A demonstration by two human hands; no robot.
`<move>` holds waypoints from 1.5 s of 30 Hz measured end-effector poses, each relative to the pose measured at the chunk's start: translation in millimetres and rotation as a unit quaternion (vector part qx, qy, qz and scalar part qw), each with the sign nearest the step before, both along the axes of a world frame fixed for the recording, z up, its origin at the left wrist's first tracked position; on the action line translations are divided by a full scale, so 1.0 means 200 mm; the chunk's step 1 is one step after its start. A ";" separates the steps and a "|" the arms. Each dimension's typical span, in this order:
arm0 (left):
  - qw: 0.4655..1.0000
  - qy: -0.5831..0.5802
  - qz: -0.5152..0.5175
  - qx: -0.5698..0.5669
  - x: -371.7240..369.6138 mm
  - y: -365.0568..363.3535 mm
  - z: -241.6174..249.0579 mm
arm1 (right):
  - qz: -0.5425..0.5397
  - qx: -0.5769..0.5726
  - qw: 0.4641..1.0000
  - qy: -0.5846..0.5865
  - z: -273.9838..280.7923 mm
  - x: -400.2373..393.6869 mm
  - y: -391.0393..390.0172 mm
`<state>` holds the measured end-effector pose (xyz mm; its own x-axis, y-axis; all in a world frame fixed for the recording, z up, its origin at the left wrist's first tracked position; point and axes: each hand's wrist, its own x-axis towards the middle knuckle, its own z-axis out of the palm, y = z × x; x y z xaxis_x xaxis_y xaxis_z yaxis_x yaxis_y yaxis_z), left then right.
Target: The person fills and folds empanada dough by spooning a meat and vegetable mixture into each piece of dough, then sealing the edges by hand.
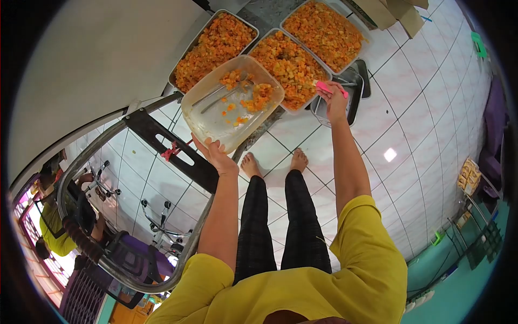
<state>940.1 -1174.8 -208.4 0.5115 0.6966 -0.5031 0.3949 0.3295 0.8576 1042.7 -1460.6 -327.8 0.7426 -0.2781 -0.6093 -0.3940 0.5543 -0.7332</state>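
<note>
My left hand (217,156) grips the near rim of a clear plastic container (202,121), which is tilted. Inside it are small clumps of orange diced filling (258,97) and two long metal utensils (213,103). My right hand (335,101) is closed round the pink handle (338,92) of a tool whose far end I cannot make out. It is over the right edge of a middle tray heaped with the same orange filling (288,67). Two more filled trays stand beside it, a left tray (171,75) and a back right tray (338,72).
Metal pans (353,110) sit right of the trays. A curved metal chair frame (116,132) is close by my left arm. Cardboard (380,13) lies at the back right. Another person in a yellow shirt (66,243) is at the far left, near wheeled chairs.
</note>
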 end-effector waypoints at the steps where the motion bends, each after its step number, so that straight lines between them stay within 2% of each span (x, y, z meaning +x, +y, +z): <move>1: 1.000 0.006 0.007 -0.001 0.00 0.00 0.01 | -0.004 0.006 1.000 -0.007 0.02 -0.01 0.00; 4: 0.998 -0.053 -0.005 -0.018 0.02 -0.02 0.05 | -0.027 0.015 0.999 -0.016 0.05 -0.03 0.00; 8: 0.997 -0.074 -0.011 -0.012 0.06 -0.02 0.08 | -0.029 0.021 0.998 -0.049 0.15 -0.04 -0.03; 10: 0.995 -0.090 -0.033 0.039 0.06 -0.02 0.03 | 0.004 -0.005 0.997 -0.074 0.25 -0.04 -0.06; 14: 0.991 -0.118 -0.038 0.047 0.10 -0.04 0.03 | 0.039 -0.008 0.995 -0.093 0.42 -0.03 -0.07; 18: 0.987 -0.154 -0.027 -0.029 0.08 -0.07 0.16 | 0.094 -0.010 0.988 -0.121 0.66 -0.07 -0.03; 20: 0.983 -0.167 -0.018 -0.079 0.02 -0.08 0.28 | 0.096 0.044 0.981 -0.160 0.88 -0.13 0.03; 21: 0.980 -0.179 -0.010 -0.083 0.00 -0.10 0.37 | 0.149 -0.105 0.959 -0.219 0.93 -0.17 0.04; 22: 0.978 -0.159 -0.118 0.071 -0.08 -0.08 0.37 | 0.199 -0.233 0.908 -0.287 0.96 -0.22 0.04; 23: 0.981 -0.183 -0.057 -0.020 -0.10 -0.11 0.55 | 0.257 -0.253 0.899 -0.249 1.16 -0.25 0.06; 24: 0.992 -0.107 -0.062 -0.009 -0.11 -0.11 0.74 | 0.242 -0.202 0.937 -0.150 1.37 -0.27 0.09; 25: 0.988 -0.101 -0.108 0.040 -0.17 -0.12 0.92 | 0.228 -0.135 0.945 -0.194 1.42 -0.31 0.04; 26: 0.980 -0.100 -0.125 0.118 -0.22 -0.12 1.04 | 0.192 -0.117 0.958 -0.178 1.55 -0.34 0.04; 27: 0.986 -0.123 -0.100 0.044 -0.27 -0.10 1.23 | 0.185 -0.065 0.966 -0.167 1.78 -0.37 0.06; 28: 0.983 -0.154 -0.088 -0.037 -0.31 -0.09 1.40 | 0.206 -0.109 0.959 -0.164 1.94 -0.40 0.07; 29: 0.982 -0.172 -0.067 -0.022 -0.37 -0.05 1.54 | 0.229 -0.106 0.947 -0.200 2.06 -0.43 0.04; 30: 0.976 -0.174 -0.073 -0.105 -0.44 -0.02 1.67 | 0.225 -0.154 0.941 -0.201 2.25 -0.49 0.08; 31: 0.962 -0.176 -0.084 -0.190 -0.49 0.02 1.80 | 0.247 -0.146 0.930 -0.229 2.38 -0.52 0.07; 32: 0.959 -0.197 -0.078 -0.187 -0.55 0.07 1.94 | 0.241 -0.164 0.925 -0.245 2.53 -0.57 0.11; 34: 0.942 -0.199 -0.105 -0.248 -0.70 0.19 2.18 | 0.280 -0.174 0.913 -0.240 2.79 -0.65 0.17; 37: 0.936 -0.235 -0.094 -0.245 -0.85 0.32 2.32 | 0.301 -0.129 0.902 -0.281 3.02 -0.73 0.31; 40: 0.932 -0.253 -0.075 -0.248 -1.10 0.66 2.47 | 0.283 -0.113 0.912 -0.273 3.20 -0.91 0.72; 42: 0.936 -0.279 -0.039 -0.210 -1.28 0.88 2.52 | 0.312 -0.090 0.899 -0.293 3.21 -0.98 0.98; 45: 0.950 -0.260 0.044 -0.168 -1.59 1.25 2.53 | 0.398 0.019 0.874 -0.278 3.15 -1.11 1.44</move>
